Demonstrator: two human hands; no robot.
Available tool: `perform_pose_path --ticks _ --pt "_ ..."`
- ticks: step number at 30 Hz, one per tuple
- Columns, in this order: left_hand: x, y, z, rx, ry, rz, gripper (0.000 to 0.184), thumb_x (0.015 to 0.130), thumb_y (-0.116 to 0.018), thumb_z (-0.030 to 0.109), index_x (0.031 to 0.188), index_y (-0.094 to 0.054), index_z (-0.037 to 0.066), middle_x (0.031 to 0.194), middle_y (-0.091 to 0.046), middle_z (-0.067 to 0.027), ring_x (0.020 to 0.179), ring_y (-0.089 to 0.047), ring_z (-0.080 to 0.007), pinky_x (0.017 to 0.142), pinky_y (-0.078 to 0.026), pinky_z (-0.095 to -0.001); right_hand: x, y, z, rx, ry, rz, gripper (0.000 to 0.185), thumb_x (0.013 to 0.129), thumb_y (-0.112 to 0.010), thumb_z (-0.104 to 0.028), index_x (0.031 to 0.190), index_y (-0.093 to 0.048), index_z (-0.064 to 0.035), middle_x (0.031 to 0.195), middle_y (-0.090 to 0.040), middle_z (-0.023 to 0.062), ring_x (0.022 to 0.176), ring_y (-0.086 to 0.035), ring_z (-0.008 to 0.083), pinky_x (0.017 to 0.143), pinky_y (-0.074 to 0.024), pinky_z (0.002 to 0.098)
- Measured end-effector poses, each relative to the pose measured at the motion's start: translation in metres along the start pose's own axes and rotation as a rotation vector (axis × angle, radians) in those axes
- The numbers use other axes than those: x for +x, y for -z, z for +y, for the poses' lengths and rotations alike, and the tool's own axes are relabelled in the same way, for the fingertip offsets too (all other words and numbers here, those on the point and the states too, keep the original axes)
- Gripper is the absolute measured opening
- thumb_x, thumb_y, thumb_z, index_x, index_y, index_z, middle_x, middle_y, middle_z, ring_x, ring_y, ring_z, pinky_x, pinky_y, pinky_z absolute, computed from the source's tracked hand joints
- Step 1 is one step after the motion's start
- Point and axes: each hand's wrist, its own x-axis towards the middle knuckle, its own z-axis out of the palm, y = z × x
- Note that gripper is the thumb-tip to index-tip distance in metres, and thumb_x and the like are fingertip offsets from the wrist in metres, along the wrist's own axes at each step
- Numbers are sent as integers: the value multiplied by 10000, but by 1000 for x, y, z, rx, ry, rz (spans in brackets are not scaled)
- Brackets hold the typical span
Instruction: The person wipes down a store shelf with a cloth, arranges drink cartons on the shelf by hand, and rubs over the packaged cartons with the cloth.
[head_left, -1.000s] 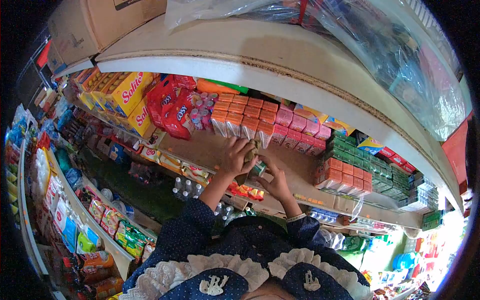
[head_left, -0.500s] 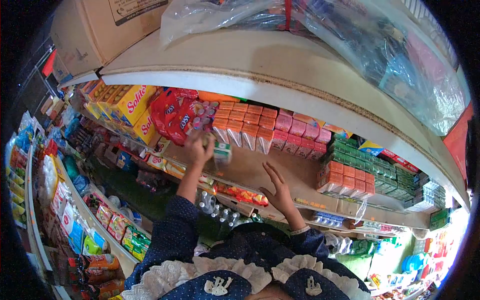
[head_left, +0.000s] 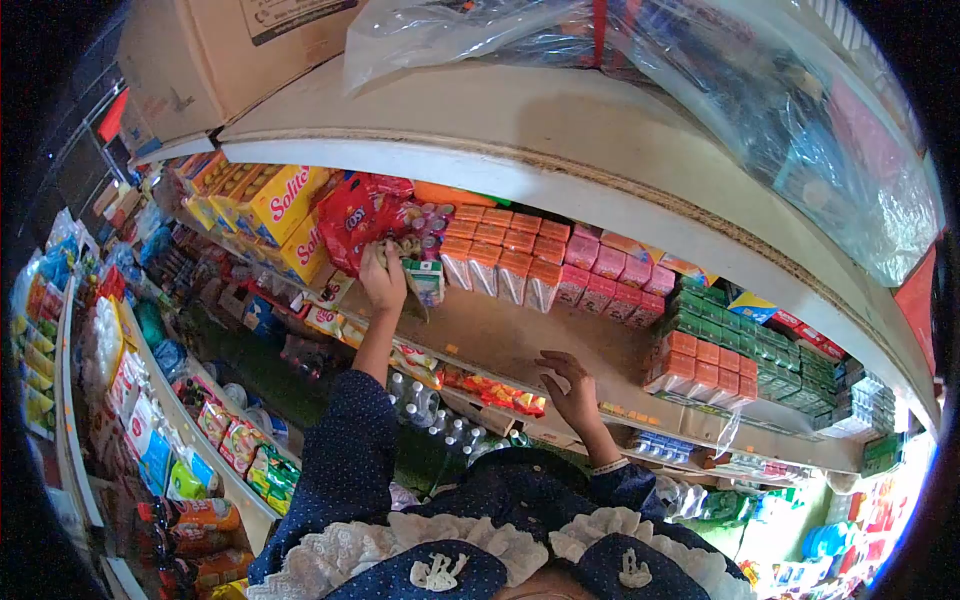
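Green-and-white carton (head_left: 427,285), boxy, printed, clasped by left hand (head_left: 383,278), beside red bag (head_left: 355,222); right hand (head_left: 571,388) raised, fingers parted, near shelf (head_left: 490,325).

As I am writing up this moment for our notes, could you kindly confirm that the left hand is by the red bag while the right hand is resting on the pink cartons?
Not quite: the right hand is apart from the pink cartons, nearer the shelf's front edge, as the head view shows. The left hand is indeed by the red bag.
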Motion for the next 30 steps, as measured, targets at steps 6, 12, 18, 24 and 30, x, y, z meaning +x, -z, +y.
perform_pose_path --ticks 6,12,18,24,30 --pt "-22 -4 -36 -87 -21 -13 487 1017 -509 288 1273 -497 -126 1293 -496 -340 1199 -492 -484 991 -404 -517 -5 -16 -1 5 23 -8 268 827 -680 -15 1087 -730 -59 1169 -689 141 1103 -652 311 925 -527 391" --pt "-15 22 -9 96 -46 -132 401 1016 -503 222 1249 -504 -104 1198 -519 -282 1119 -521 -461 949 -406 -526 -17 -22 1 47 24 24 272 816 -689 -3 1082 -726 -46 1145 -697 131 1077 -661 303 915 -532 386" --pt "-6 26 63 -29 -157 18 308 994 -532 140 1201 -536 -88 1193 -533 -264 1095 -531 -450 952 -418 -503 26 2 -11 -122 200 128 363 818 -695 -27 1177 -672 -70 1208 -639 164 1123 -608 373 946 -511 439" --pt "-26 -36 113 -112 -327 -165 286 953 -558 107 1199 -575 -36 1239 -567 -231 1170 -531 -409 1042 -381 -512 118 13 -14 -237 239 252 510 776 -718 -12 1271 -622 -86 1241 -606 186 1146 -589 392 970 -496 453" --pt "-61 -20 81 -28 -386 -325 346 871 -563 58 1212 -591 1 1276 -562 -214 1205 -511 -393 1083 -336 -520 124 5 16 -364 285 163 550 802 -654 33 1331 -584 -97 1327 -553 164 1207 -551 383 1001 -485 450"
